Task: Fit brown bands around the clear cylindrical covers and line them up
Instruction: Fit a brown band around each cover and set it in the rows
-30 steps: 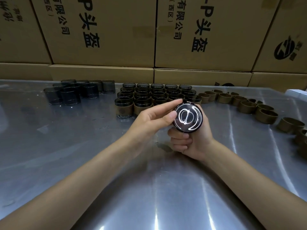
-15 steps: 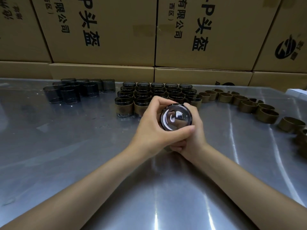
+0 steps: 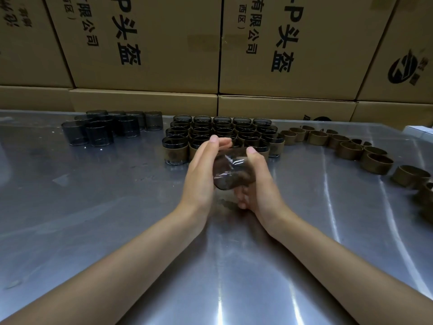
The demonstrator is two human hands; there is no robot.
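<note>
The clear cover is held above the near middle of the steel table, pressed between both palms, blurred, with what looks like a brown band round its lower part, though how far the band is seated cannot be told. The left hand lies flat against its left side with fingers nearly straight; the right hand cups its right side, thumb up at the far rim and fingers curled beneath. Thin clear plastic likely flexes, so squeezing too hard could buckle the wall or leave the band crooked, and a smooth wall between palms could slip and drop onto the table. Just beyond the hands stand the finished banded covers in tight rows; setting this one down carelessly could knock the near row out of line. Bare covers sit far left, and loose brown bands curve off to the right, well apart from the hands. Cardboard boxes wall the far edge.
</note>
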